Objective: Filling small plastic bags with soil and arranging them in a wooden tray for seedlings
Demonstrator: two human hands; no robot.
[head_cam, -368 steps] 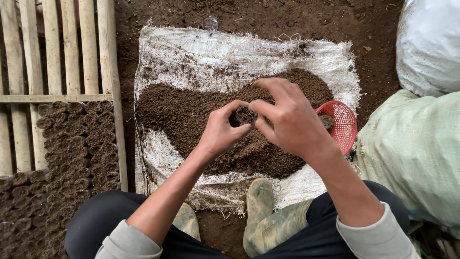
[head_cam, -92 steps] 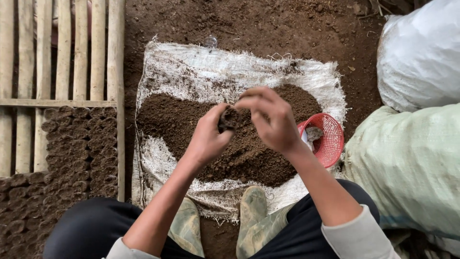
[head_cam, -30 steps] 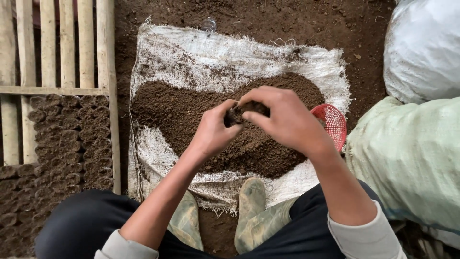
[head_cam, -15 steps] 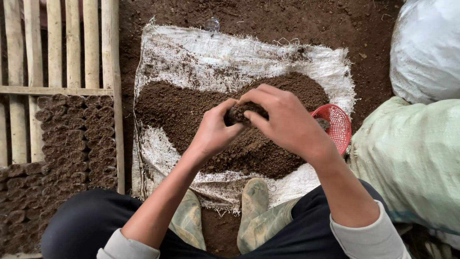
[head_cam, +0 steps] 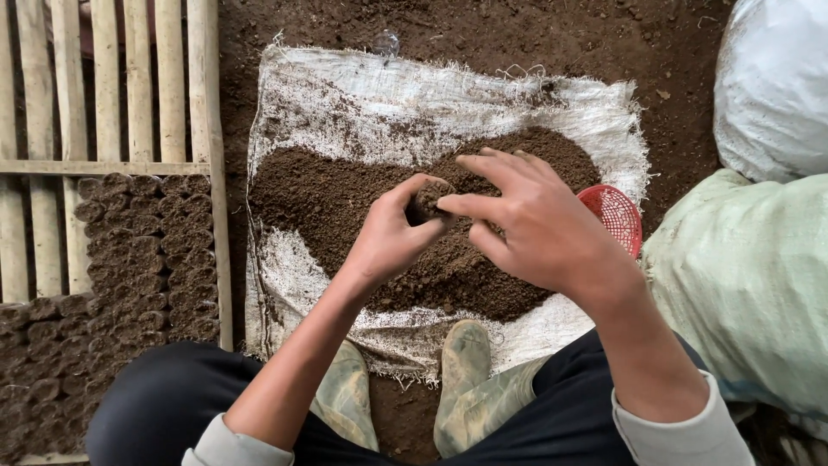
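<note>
My left hand [head_cam: 390,240] grips a small soil-filled pot [head_cam: 429,200], held above a pile of dark soil [head_cam: 345,203]. My right hand [head_cam: 535,226] hovers over the pot's top, thumb and forefinger touching its rim, the other fingers spread. The soil pile lies on a white woven sack [head_cam: 362,99] spread flat on the ground. Both hands meet over the middle of the pile.
A red mesh basket [head_cam: 619,214] sits at the pile's right edge, partly behind my right hand. Rows of filled soil pots [head_cam: 138,250] stand at left inside a bamboo slat frame [head_cam: 112,95]. Bulging sacks [head_cam: 759,259] lie at right. My rubber boots [head_cam: 470,380] rest below.
My hands stay together over the pile with the small pot between them; the right fingers have shifted slightly on its top. The view has drifted a little.
</note>
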